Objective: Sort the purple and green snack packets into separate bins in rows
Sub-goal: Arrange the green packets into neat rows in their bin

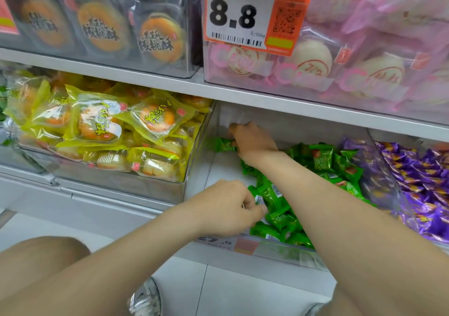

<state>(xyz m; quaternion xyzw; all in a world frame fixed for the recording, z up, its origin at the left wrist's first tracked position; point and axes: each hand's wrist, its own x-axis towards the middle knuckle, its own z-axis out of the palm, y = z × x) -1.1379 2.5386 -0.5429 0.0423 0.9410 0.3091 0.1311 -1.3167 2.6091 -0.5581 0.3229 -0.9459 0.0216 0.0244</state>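
Your left hand (230, 209) pinched a near green packet (260, 200), your right hand (252, 143) pinched a far green packet (224, 145), purple packets (413, 177) right of it

Bright, even light from overhead, with only soft shadow beneath the shelf edge (145, 79). Glare streaks the clear bin wall (379, 170) and the yellow wrappers (97, 121). The price tag (240, 17) reads sharp; the green packets (279, 216) look slightly smeared. Shelf lines bow toward the frame's corners, where detail softens.

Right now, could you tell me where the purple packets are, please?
Head view, lower right: the purple packets fill the bin right of the green packets.
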